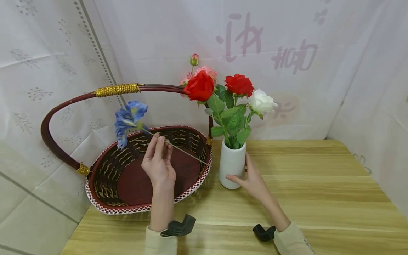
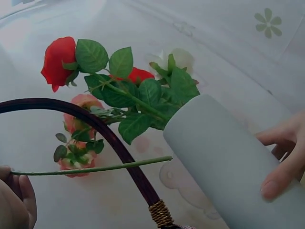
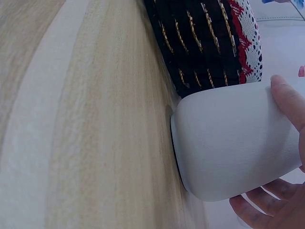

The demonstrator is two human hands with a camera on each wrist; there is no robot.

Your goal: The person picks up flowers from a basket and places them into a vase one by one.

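A blue artificial flower (image 1: 129, 120) on a long thin stem (image 2: 95, 169) is pinched between the thumb and fingers of my left hand (image 1: 159, 163), over the basket. Its bloom points up and left, and the bare stem end reaches toward the vase in the head view. My right hand (image 1: 255, 179) grips the white vase (image 1: 232, 164) from the right, thumb in front and fingers round the back. The vase stands upright on the table, its base at the wood in the right wrist view. Two red roses (image 1: 199, 86), a white rose (image 1: 262, 101) and pink flowers (image 1: 205, 72) rise from it among green leaves.
A dark red woven basket (image 1: 108, 209) with a white lace rim stands left of the vase. Its tall arched handle (image 1: 60, 109), wrapped in gold cord, rises behind the blue flower. Printed cloth (image 1: 153, 42) hangs around the wooden table (image 1: 306, 184).
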